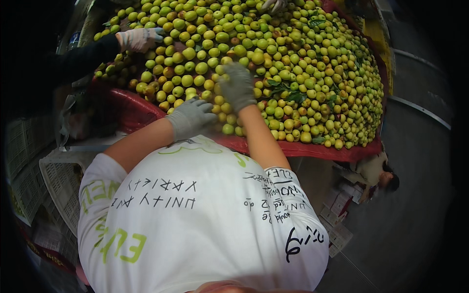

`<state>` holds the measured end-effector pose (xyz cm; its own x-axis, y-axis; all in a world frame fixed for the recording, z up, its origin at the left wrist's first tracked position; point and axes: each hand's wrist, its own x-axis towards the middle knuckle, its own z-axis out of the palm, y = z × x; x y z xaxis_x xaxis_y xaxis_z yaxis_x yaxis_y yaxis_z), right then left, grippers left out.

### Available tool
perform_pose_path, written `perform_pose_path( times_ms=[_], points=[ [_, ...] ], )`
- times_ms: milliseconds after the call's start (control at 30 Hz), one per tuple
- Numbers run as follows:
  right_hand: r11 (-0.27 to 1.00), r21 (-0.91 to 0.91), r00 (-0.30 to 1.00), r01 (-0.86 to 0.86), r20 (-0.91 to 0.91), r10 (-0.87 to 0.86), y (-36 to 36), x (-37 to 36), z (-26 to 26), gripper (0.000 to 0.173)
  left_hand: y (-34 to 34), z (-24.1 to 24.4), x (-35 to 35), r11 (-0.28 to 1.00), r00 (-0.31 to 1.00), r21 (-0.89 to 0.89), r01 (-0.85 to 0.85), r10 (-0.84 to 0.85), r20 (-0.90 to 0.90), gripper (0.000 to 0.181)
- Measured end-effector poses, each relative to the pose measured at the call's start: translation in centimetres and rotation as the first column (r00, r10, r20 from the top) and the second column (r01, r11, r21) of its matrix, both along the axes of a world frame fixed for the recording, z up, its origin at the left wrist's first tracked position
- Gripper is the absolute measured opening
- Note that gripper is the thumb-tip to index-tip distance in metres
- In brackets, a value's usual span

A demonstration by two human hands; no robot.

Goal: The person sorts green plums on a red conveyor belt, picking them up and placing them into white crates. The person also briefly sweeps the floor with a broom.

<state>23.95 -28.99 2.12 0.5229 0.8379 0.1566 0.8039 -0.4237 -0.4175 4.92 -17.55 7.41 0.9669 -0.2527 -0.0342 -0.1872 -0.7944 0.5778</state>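
Observation:
A broad heap of small, round, green-yellow fruits, which look like jujubes, lies before me on a red sheet. Some fruits have reddish-brown patches. My left hand, in a grey glove, rests palm down at the near edge of the heap, its fingers pointing right. Further in, my right hand, in a similar grey glove, reaches down among the fruits and is blurred. Both palms and the undersides of the fingers are hidden, so I cannot see whether either hand holds a fruit.
Another person's gloved hand touches the heap at the left, and a second one shows at the far edge. Green leaves lie among the fruits. A white plastic crate stands at left. A person is near cartons at right.

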Motion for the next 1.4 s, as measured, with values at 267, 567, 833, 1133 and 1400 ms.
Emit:
perform_pose_path(
  times_ms=[267, 567, 833, 1133, 1400],
  points=[
    [0.564, -0.688, 0.878, 0.456, 0.246, -0.411, -14.8, 2.9, 5.1, 0.071, -3.5, -6.1, 4.6, 0.991, 0.999, 0.130, 0.031, -0.036, 0.030, 0.052],
    [0.673, -0.647, 0.847, 0.359, -0.076, -0.525, -8.4, -1.4, 2.7, 0.086, 2.4, -5.8, 3.1, 0.941, 0.980, 0.324, -0.094, 0.145, -0.135, 0.045],
    [0.845, -0.534, 0.928, -0.036, -0.332, -0.171, -0.2, -5.6, 0.1, 0.085, 11.5, -6.8, 1.0, 0.821, 0.899, 0.461, -0.336, 0.425, -0.103, 0.050],
    [0.833, -0.418, 0.929, 0.363, 0.229, -0.290, -9.8, 6.2, 4.9, 0.041, 22.0, -8.6, -2.1, 0.592, 0.651, 0.629, -0.503, 0.739, -0.175, 0.054],
    [0.481, -0.734, 0.877, 0.480, 0.397, -0.271, -13.2, 8.5, 4.5, 0.043, 14.4, -5.2, 0.3, 0.709, 0.760, 0.275, -0.650, 0.612, 0.218, 0.050]
  ],
)
